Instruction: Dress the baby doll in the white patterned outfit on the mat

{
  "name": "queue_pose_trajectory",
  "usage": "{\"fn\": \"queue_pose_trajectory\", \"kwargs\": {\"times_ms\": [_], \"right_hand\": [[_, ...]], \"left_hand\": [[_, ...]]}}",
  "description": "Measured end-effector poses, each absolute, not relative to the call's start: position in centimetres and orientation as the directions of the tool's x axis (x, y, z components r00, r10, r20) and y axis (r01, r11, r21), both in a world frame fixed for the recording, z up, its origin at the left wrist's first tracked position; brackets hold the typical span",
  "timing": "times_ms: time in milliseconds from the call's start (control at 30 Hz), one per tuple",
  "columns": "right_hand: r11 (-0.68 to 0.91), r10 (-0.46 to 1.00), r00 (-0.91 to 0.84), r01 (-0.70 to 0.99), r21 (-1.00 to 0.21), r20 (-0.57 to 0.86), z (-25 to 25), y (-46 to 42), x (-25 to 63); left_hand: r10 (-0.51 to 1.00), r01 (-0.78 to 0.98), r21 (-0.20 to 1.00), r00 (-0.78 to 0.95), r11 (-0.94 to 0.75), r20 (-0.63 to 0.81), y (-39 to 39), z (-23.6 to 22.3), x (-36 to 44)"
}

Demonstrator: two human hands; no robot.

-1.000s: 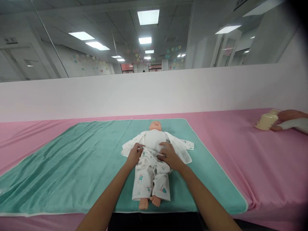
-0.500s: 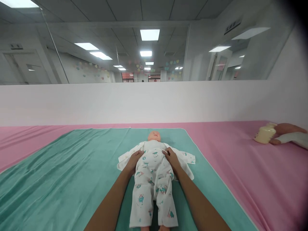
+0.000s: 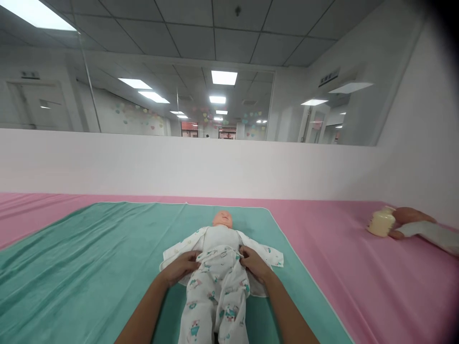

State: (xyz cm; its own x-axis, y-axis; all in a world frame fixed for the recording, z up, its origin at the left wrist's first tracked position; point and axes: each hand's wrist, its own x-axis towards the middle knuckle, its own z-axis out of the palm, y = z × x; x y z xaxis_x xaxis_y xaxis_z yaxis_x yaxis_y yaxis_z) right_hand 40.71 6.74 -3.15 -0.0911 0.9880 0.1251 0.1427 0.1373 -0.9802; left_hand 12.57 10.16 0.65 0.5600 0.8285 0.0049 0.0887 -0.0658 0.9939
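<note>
— Since a second ago, your hands have shifted on the doll [image 3: 222,239]: they sat flat at its waist, climbed toward its chest with the trousers, and now grip lower again at either side of the waistband.

— And the camera?

— You lifted your head; the doll's feet have dropped out of sight below, and more ceiling shows. The printed trousers [image 3: 215,296] now cover the doll's belly higher than before, so I judge the pulling-up is nearly finished.

— What are my fingers doing?

— Your left hand [image 3: 181,266] has its fingers curled, pinching the waistband on the doll's one side; your right hand [image 3: 254,265] pinches it on the other, thumb on top.

— Materials?

— Soft white cotton with small teal and pink prints, wrinkled at the waist. An open jacket [image 3: 267,255] of the same cloth fans out from beneath the doll. Under the doll lies a plush green mat [image 3: 89,258] with a piped edge, over a smooth pink sheet [image 3: 340,267]. Well right of the doll, another person's hand [image 3: 409,220] rests by a cream, rounded bottle [image 3: 380,223].
</note>
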Motion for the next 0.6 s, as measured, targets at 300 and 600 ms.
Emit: {"fn": "queue_pose_trajectory", "kwargs": {"times_ms": [300, 600], "right_hand": [[0.231, 0.954, 0.135, 0.242, -0.942, 0.268, -5.0, 8.6, 39.6], [0.237, 0.960, 0.124, 0.120, -0.964, 0.251, -5.5, 8.7, 39.5]], "left_hand": [[0.901, 0.023, 0.982, 0.403, -0.185, 0.161, 11.6, -2.0, 14.3], [0.943, -0.087, 0.981, 0.276, -0.171, 0.189, 12.4, -3.2, 15.7]]}}
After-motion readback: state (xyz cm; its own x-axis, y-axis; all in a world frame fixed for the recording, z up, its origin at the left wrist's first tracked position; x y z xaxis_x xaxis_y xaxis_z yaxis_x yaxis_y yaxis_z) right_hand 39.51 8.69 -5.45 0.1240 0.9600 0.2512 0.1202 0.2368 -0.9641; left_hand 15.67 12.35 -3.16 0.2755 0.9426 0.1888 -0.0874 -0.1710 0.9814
